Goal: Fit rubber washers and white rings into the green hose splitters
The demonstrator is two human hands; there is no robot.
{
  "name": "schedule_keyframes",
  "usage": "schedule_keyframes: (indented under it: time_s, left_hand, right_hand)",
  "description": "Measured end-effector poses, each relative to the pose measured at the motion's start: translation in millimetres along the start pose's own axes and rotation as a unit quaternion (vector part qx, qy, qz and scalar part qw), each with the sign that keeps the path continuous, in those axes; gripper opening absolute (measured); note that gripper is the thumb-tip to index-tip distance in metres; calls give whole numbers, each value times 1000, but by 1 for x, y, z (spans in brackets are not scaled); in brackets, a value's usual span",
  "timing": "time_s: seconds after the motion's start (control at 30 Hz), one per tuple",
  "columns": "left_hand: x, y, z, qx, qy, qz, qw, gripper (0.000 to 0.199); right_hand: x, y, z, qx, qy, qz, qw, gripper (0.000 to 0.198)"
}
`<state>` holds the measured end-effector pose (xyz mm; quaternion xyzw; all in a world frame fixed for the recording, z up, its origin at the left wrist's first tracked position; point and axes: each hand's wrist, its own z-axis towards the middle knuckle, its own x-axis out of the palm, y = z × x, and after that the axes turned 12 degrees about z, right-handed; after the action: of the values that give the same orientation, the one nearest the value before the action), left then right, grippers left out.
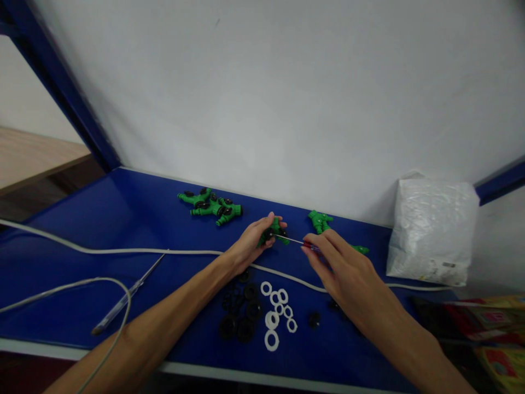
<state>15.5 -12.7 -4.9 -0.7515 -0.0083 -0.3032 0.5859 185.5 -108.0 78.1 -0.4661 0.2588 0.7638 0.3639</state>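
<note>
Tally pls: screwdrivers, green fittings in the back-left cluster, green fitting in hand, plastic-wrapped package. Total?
Screwdrivers: 2 (one in the right hand)
Back-left green fittings: 3
Green fitting in hand: 1
Plastic-wrapped package: 1
Total: 7

The left grip [251, 239] holds a green-and-black fitting [277, 225] over the blue counter [139, 213]; from its 3 o'clock side, the right grip [344, 257] points a thin screwdriver [290, 238] at it. Around that fitting: clustered green fittings [211, 208] at 10 o'clock, a wrapped white parcel [432, 230] at 3, white rings [268, 320] at 6, black parts [254, 310] at 7, a clear-handled tool [118, 308] at 8.
</note>
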Motion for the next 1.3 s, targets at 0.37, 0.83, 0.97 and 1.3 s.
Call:
schedule_keyframes:
  time_s: [0.37, 0.83, 0.97, 1.3]
  left_hand:
    - [3, -3, -2, -26, -13, -11, 1000, 33]
    - [0, 1, 1, -20, -23, 1, 1000, 37]
    - [1, -1, 0, -31, -38, -10, 999, 35]
    - [0, 2, 0, -54, -25, -35, 998, 28]
  right_hand:
    - [-14, 13, 7, -56, 26, -79, 995, 44]
    - [-10, 15, 14, -23, 67, -78, 994, 24]
    - [-20, 24, 32, -40, 108, -112, 987, 28]
    - [-29, 35, 53, -58, 166, -180, 968, 27]
